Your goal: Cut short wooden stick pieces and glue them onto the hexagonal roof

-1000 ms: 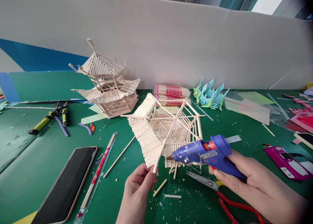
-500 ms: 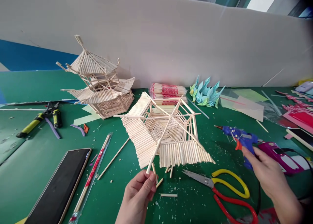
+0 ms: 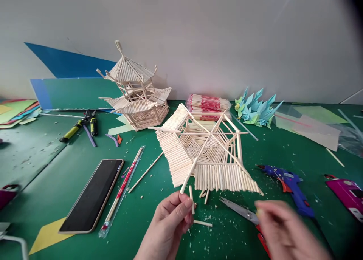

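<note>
On the green table (image 3: 42, 169), left hand (image 3: 170, 224) pinches a stick (image 3: 191, 197); right hand (image 3: 283, 229) too blurred to tell.

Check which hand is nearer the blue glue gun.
Right. The right hand, motion-blurred, is just below and left of the glue gun, not touching it. The left hand is farther left, pinching a short stick.

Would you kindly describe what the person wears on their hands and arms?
Nothing shows: the left hand and wrist are bare, with no glove, ring, watch or sleeve. The right hand is blurred; no glove or sleeve shows, but small items such as rings cannot be told.
</note>
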Motion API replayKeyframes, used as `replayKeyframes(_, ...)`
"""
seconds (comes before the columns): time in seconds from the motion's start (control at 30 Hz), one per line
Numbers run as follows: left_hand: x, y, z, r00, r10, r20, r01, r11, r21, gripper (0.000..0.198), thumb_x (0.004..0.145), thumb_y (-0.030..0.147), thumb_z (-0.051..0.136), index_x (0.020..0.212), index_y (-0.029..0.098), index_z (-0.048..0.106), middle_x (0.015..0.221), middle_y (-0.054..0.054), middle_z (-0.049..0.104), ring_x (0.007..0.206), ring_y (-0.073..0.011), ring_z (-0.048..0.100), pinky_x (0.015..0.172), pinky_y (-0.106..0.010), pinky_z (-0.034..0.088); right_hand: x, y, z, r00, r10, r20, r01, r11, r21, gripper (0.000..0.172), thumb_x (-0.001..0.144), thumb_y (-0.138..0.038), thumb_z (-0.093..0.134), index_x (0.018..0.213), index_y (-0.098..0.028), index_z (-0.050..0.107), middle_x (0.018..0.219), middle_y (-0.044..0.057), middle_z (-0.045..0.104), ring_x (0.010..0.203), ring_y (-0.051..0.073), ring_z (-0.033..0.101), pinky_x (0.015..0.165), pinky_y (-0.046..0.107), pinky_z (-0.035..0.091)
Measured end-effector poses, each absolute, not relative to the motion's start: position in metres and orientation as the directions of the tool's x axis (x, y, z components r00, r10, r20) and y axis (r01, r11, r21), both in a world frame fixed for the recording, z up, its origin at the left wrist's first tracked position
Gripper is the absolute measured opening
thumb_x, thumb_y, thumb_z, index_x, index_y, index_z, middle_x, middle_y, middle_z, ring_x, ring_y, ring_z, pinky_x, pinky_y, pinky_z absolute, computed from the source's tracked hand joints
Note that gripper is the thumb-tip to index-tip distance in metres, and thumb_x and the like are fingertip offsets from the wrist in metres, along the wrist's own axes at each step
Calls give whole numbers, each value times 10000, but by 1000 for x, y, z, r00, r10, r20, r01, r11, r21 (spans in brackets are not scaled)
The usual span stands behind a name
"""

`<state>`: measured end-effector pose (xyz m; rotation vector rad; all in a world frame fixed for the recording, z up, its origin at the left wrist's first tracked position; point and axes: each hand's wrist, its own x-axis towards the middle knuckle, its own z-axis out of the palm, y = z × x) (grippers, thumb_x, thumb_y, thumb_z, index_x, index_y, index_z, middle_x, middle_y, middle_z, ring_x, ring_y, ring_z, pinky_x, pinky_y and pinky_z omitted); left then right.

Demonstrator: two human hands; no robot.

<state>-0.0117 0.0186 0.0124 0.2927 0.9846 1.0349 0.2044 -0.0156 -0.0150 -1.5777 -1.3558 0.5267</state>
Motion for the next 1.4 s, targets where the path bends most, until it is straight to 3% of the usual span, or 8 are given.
replayKeyframes(0.07, -13, 18, 15, 155, 834, -529, -589, 508, 628, 167, 643, 249, 735, 583, 140, 623, 478, 31, 490, 465, -57, 361, 468, -173, 289, 160, -10, -3, 179, 952, 249, 370, 170, -914, 40, 768, -253, 600, 798, -256, 626, 715, 7, 606, 611, 149, 560, 556, 226, 443)
replayKeyframes(0.23, -15, 21, 19, 104, 834, -541, -595, 488, 638, 177, 611, 251, 759, 563, 141, 629, 456, 37, 493, 466, -58, 393, 486, -166, 338, 109, 11, 3, -90, 994, -64, 37, -61, -997, 268, 776, -412, 549, 633, -189, 590, 539, -22, 506, 483, 101, 401, 456, 210, 310)
replayKeyframes(0.37, -13, 26, 22, 105, 835, -541, -617, 481, 623, 174, 570, 239, 789, 561, 142, 644, 477, 35, 534, 462, -56, 445, 496, -165, 391, 96, 16, -4, -150, 961, -233, -269, -266, -926, 320, 706, -482, 618, 612, -177, 605, 467, -54, 431, 441, 76, 321, 436, 193, 274)
replayKeyframes(0.53, -14, 32, 22, 122, 834, -538, -600, 494, 629, 202, 571, 249, 792, 534, 132, 632, 468, 35, 537, 439, -51, 463, 459, -153, 388, 79, 17, -12, -110, 950, -293, -503, -307, -808, 327, 651, -464, 692, 563, -162, 603, 444, -69, 388, 423, 50, 243, 418, 182, 197)
replayKeyframes(0.7, -17, 35, 21, 104, 815, -570, -591, 512, 624, 195, 550, 249, 807, 572, 119, 663, 510, 16, 574, 485, -59, 488, 497, -159, 413, 74, 18, -18, -89, 945, -315, -551, -310, -775, 325, 655, -464, 692, 561, -165, 607, 432, -82, 349, 419, 43, 197, 406, 179, 156)
replayKeyframes(1.07, -17, 45, 23, 112, 802, -587, -535, 546, 644, 232, 538, 275, 805, 550, 129, 625, 487, 39, 518, 440, -50, 427, 459, -165, 393, 74, 21, -12, -44, 949, -311, -555, -282, -783, 285, 624, -453, 720, 594, -180, 642, 444, -70, 404, 419, 58, 273, 447, 201, 328)
replayKeyframes(1.4, -16, 47, 27, 113, 806, -581, -497, 552, 669, 196, 561, 258, 794, 561, 137, 639, 506, 28, 561, 460, -67, 477, 498, -185, 449, 70, 21, -14, -3, 943, -332, -580, -272, -768, 319, 618, -472, 721, 594, -163, 643, 450, -57, 448, 417, 57, 335, 434, 195, 330)
